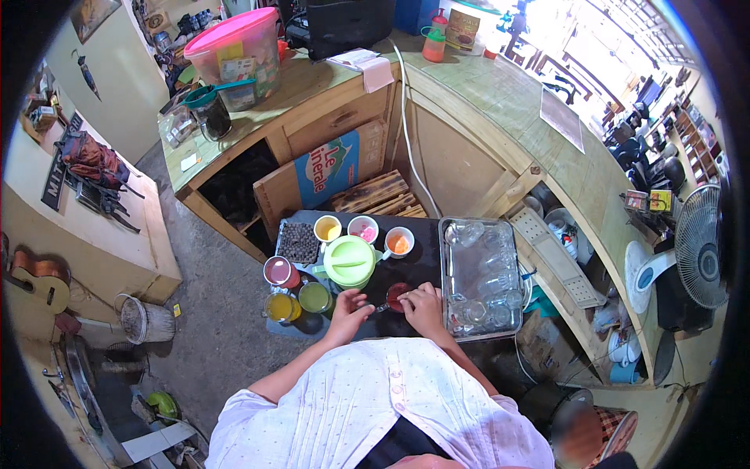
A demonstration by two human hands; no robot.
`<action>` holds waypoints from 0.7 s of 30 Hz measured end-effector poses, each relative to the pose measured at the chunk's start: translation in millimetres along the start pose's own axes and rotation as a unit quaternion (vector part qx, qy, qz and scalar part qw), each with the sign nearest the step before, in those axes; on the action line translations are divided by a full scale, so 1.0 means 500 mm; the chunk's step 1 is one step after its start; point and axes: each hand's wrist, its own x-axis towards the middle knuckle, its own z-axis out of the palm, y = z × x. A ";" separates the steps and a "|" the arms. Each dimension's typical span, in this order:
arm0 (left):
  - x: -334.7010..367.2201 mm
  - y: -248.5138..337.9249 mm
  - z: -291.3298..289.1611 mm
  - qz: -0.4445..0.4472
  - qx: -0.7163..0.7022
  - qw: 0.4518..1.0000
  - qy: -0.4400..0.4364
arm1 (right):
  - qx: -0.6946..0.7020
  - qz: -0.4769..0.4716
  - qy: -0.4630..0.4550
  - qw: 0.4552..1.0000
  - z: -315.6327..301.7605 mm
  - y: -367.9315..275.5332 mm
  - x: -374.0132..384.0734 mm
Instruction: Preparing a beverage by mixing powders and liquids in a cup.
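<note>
Wooden counters wrap around the far side of a small stall, and close to the person a dark surface (426,242) carries the drinks things. Both hands meet over a small glass of red liquid (396,296) near the front edge of that surface. The left hand (349,306) curls narrowly and seems to pinch the end of a thin spoon (378,308) that points into the glass; the grip itself is too small to make out for sure. The right hand (423,305) cups the right side of the glass, fingers bent around it. Just behind the hands stands a green pitcher with a lid (348,261). Left of it are three jars: one reddish (280,272), one orange-yellow (281,307) and one green (314,298). Behind the pitcher sit three cups, filled yellow (327,228), pink (363,229) and orange (399,241), beside a tray of dark pieces (298,241). To the right, touching the surface's edge, a metal tray (448,234) holds clear upturned glasses. A pink-lidded tub (234,45) rests on the far counter, and a white fan (699,246) stands at the right.
</note>
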 end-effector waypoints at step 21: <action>0.137 -0.121 0.010 0.245 0.584 0.759 -0.153 | -0.029 -0.010 -0.016 0.999 0.015 0.002 -0.005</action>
